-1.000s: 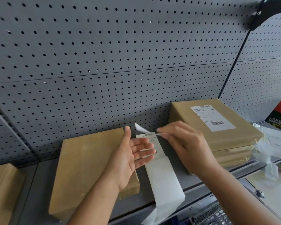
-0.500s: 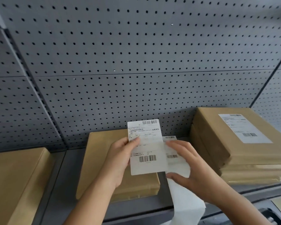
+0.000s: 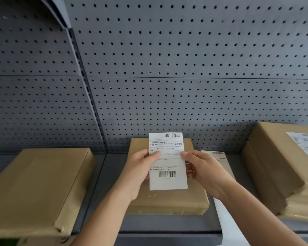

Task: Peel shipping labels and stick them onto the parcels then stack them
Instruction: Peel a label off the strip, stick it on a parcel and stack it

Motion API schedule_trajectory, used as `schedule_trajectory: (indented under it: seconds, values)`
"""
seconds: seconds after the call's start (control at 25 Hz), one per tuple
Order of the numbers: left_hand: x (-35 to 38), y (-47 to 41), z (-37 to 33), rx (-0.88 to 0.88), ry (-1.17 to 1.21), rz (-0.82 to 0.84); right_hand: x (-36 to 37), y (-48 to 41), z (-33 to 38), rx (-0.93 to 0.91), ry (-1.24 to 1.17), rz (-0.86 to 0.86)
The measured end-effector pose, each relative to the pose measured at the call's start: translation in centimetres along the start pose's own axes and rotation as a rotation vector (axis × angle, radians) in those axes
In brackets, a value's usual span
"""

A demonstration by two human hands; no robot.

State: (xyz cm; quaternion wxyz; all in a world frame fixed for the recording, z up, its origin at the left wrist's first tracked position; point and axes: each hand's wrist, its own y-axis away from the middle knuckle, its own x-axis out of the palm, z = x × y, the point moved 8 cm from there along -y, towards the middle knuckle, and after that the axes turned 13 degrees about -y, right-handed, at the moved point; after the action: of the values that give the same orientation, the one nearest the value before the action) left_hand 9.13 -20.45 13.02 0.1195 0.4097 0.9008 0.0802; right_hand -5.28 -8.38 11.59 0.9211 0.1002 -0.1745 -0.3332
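A white shipping label (image 3: 167, 162) with two barcodes is held upright over the middle brown parcel (image 3: 169, 201). My left hand (image 3: 140, 167) pinches the label's left edge and my right hand (image 3: 203, 169) pinches its right edge. The label strip (image 3: 220, 192) lies on the shelf just right of that parcel and hangs over the front edge. At the right stands a stack of brown parcels (image 3: 277, 167), the top one bearing a label (image 3: 306, 144). Another bare brown parcel (image 3: 41, 189) lies at the left.
A grey perforated back panel (image 3: 167, 77) rises behind the grey shelf (image 3: 110, 192). A vertical upright (image 3: 85, 96) splits the panel left of centre. Something green (image 3: 0, 242) shows at the bottom left corner.
The label came off the strip into my left hand. Now my right hand has let go of the strip and also pinches the label, which is over the middle parcel. The view shifted left.
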Motion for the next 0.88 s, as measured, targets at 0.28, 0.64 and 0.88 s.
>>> schedule_trajectory:
  seconds: [0.28,0.64,0.88]
  values:
    - [-2.9,-1.5,0.3,0.058,-0.416,-0.123,1.1,-1.8,0.0,-0.125,0.242,-0.079]
    - [-4.0,-4.2,1.6,0.052,-0.542,-0.13,1.0,-3.3,0.5,-0.168,0.428,-0.145]
    - [-4.4,-5.3,1.8,0.023,-0.666,-0.212,0.5,-4.5,-0.4,-0.157,0.589,-0.184]
